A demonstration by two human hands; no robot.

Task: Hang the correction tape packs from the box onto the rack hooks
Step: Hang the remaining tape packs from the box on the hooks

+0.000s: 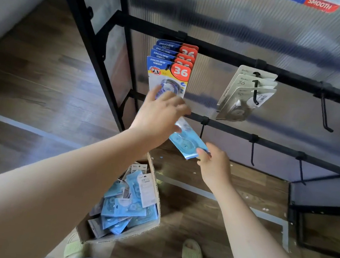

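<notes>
Now | blue pack [186,141] tilted | right hand [214,167] pinching corner

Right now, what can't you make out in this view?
- Head view: the left hook's tip, hidden behind the front pack.
- Held pack: print motion-blurred; its top end covered by the left hand, so whether that hand holds it is unclear. The right hand pinches its lower corner.
- Box: bottom buried under packs.
- Top sign: cut by the frame edge.

The left hand [160,112] covers the front hanging pack's [168,74] lower half; the banner [303,0] is cut off above; the upper panel [244,25] is motion-blurred.
</notes>
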